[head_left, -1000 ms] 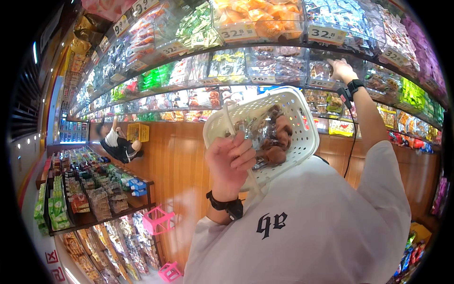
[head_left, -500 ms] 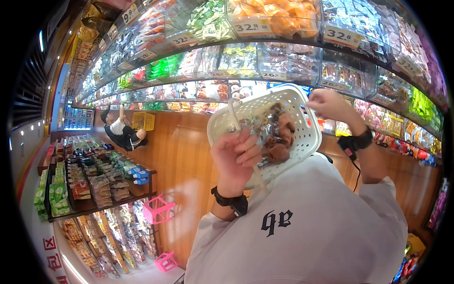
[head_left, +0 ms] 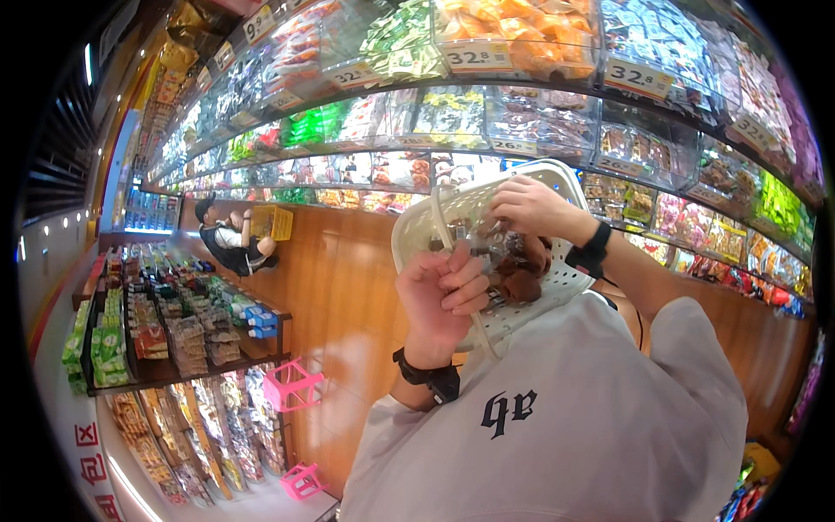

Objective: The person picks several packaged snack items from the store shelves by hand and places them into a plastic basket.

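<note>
A white perforated shopping basket (head_left: 564, 181) hangs in front of my chest. My left hand (head_left: 444, 296) is closed around its pale handle (head_left: 441, 217). Inside lie clear wrapped packets and brown wrapped snack packets (head_left: 522, 285). Over the far side of the basket's inside, my right hand (head_left: 532, 209) has its fingers bent down among the packets. Its fingertips touch or pinch something by the shiny clear wrapping; what exactly is hidden. Dark bands sit on both of my wrists.
Shelves of clear bins (head_left: 513, 52) filled with wrapped snacks stand close beyond the basket. To the left, a person squats by a yellow basket (head_left: 272, 223) on the wooden floor. A stocked display rack (head_left: 187, 326) and pink stools (head_left: 293, 384) stand on that side.
My right hand has moved left and down from the basket's right rim into the basket. My left hand keeps its grip on the handle. The squatting person's arm has come down.
</note>
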`<state>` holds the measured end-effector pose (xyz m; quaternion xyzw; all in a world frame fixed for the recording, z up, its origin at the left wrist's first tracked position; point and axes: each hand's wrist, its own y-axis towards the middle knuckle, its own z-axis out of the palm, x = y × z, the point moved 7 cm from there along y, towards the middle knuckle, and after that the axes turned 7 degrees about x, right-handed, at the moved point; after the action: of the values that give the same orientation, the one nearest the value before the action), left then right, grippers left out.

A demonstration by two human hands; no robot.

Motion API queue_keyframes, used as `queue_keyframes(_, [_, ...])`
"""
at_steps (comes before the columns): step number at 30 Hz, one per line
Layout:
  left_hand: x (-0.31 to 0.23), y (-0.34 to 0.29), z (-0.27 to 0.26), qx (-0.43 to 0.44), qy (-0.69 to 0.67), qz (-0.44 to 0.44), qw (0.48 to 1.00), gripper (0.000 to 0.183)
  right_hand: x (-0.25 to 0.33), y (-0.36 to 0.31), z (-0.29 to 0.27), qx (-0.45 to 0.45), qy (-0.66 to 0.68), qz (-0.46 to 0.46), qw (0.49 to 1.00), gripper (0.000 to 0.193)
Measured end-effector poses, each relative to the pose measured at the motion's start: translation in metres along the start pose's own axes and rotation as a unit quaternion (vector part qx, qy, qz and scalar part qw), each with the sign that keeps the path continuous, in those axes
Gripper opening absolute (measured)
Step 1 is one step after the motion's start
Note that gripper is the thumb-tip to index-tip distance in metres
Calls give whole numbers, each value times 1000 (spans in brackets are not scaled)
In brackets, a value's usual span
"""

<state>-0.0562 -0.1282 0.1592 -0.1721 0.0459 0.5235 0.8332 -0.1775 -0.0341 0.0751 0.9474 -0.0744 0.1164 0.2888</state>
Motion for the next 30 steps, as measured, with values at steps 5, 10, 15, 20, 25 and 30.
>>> queue_keyframes(5, [-6,-1,-5,0,6,-6,1000,19,29,-30,-49,-92,-117,-13,989,32])
queue_keyframes(10, [-6,5,-12,-35,2,-10,999,21,56,-60,-99,-173,-242,12,955,33])
queue_keyframes(15, [-4,10,-14,-23,-1,-19,1000,21,22,-101,-122,-170,-225,74,957,36])
queue_keyframes(20, [-6,6,-11,-9,-3,-14,1000,21,-9,-123,-162,-165,-323,148,920,33])
queue_keyframes(25, [-7,3,-10,-21,4,-3,1000,21,-100,-170,-168,-69,-201,307,928,31])
queue_keyframes(30, [-5,-2,-8,-19,11,3,1000,21,-168,-201,-155,-85,-102,392,910,35])
